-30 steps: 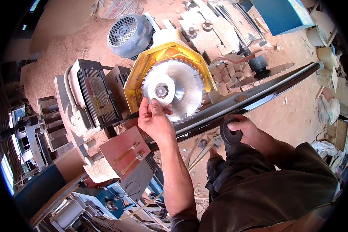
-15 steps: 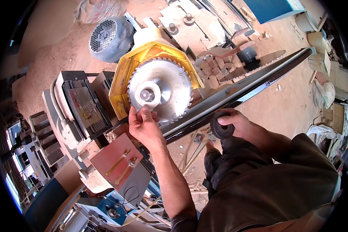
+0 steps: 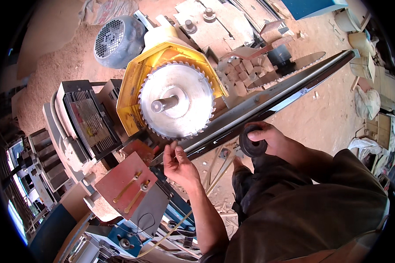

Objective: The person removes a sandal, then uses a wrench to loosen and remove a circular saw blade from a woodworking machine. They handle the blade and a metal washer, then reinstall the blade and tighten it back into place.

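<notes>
A round toothed saw blade [image 3: 176, 105] sits on a steel shaft [image 3: 163, 104] inside a yellow guard [image 3: 131, 94]. My left hand [image 3: 179, 163] hovers just below the blade's lower edge, fingers curled, and it seems to hold nothing. My right hand [image 3: 271, 139] grips a black round flange [image 3: 251, 143] beside the long dark metal bar [image 3: 267, 103] that runs diagonally under the blade.
A grey electric motor [image 3: 117, 41] stands behind the guard. A red metal plate [image 3: 125, 184] and dark machine housing [image 3: 85, 120] lie to the left. Small wood blocks [image 3: 243, 70] and sawdust cover the floor; sacks and boxes [image 3: 373, 105] line the right side.
My left hand has come off the blade's hub and dropped below the blade's rim. My right hand still holds the black flange. The view has shifted closer.
</notes>
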`<state>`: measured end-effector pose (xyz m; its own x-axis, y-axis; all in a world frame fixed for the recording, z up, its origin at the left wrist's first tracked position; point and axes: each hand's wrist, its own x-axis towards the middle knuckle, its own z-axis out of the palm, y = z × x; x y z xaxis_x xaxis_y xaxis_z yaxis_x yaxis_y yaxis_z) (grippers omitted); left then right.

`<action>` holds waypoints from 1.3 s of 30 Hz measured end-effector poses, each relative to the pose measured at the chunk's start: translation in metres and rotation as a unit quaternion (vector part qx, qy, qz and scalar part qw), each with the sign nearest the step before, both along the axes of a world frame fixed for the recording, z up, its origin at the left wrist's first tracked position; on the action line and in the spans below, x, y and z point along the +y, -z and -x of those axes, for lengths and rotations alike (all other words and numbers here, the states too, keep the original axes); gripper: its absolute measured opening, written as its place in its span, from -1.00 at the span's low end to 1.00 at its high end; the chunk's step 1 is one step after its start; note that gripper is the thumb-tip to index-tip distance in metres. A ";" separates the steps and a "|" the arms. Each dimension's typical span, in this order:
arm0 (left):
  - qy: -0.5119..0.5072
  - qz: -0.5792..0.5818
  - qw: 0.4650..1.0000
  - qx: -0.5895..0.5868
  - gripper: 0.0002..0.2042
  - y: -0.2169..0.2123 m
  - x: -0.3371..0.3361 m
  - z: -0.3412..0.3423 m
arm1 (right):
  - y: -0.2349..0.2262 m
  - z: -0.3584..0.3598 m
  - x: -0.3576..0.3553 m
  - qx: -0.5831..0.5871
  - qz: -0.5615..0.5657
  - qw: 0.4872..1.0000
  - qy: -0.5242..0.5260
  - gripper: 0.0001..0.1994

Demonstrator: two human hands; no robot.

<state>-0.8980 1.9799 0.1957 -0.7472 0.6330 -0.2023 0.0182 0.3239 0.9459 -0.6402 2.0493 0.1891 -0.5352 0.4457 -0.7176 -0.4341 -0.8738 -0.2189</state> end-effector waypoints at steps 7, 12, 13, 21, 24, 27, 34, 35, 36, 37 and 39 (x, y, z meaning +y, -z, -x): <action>0.102 0.031 0.985 0.133 -0.75 -0.002 -0.008 -0.023 | 0.012 -0.004 -0.005 0.001 -0.022 1.000 -0.007 -0.72; 0.236 0.058 0.903 0.354 -0.69 -0.016 0.062 -0.011 | 0.009 -0.003 -0.002 0.009 -0.054 0.998 -0.028 -0.74; 0.258 0.059 0.874 0.407 -0.68 -0.010 0.072 -0.005 | 0.006 -0.003 -0.001 0.005 -0.056 0.998 -0.031 -0.73; 0.317 0.121 0.808 0.482 -0.63 -0.010 0.075 -0.012 | 0.004 -0.009 -0.008 0.003 -0.029 0.999 -0.022 -0.72; 0.306 0.122 0.812 0.482 -0.62 -0.012 0.071 -0.011 | 0.000 -0.009 -0.012 0.008 -0.033 0.999 -0.036 -0.73; 0.322 0.102 0.848 0.409 -0.63 -0.016 0.057 -0.013 | -0.005 -0.006 -0.017 0.024 -0.059 0.996 -0.055 -0.75; 0.221 0.020 0.923 0.316 -0.66 -0.030 -0.080 -0.059 | -0.017 0.021 -0.052 0.012 -0.099 0.991 -0.089 -0.80; 0.205 0.032 0.929 0.306 -0.66 -0.030 -0.104 -0.069 | -0.012 0.022 -0.061 0.020 -0.109 0.988 -0.105 -0.79; 0.196 0.029 0.942 0.270 -0.66 -0.031 -0.129 -0.077 | -0.013 0.025 -0.071 0.006 -0.141 0.983 -0.122 -0.78; 0.199 0.035 0.945 0.255 -0.65 -0.041 -0.150 -0.081 | -0.018 0.027 -0.078 -0.004 -0.175 0.975 -0.137 -0.77; 0.181 0.003 0.946 0.269 -0.67 -0.053 -0.197 -0.086 | -0.021 0.024 -0.098 -0.001 -0.196 0.961 -0.194 -0.74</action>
<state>-0.8122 1.7825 0.2482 -0.4772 0.8673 0.1413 0.6066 0.2088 0.7671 -0.6637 1.9513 0.2100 -0.7151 0.4488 -0.5360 -0.0908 -0.8198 -0.5654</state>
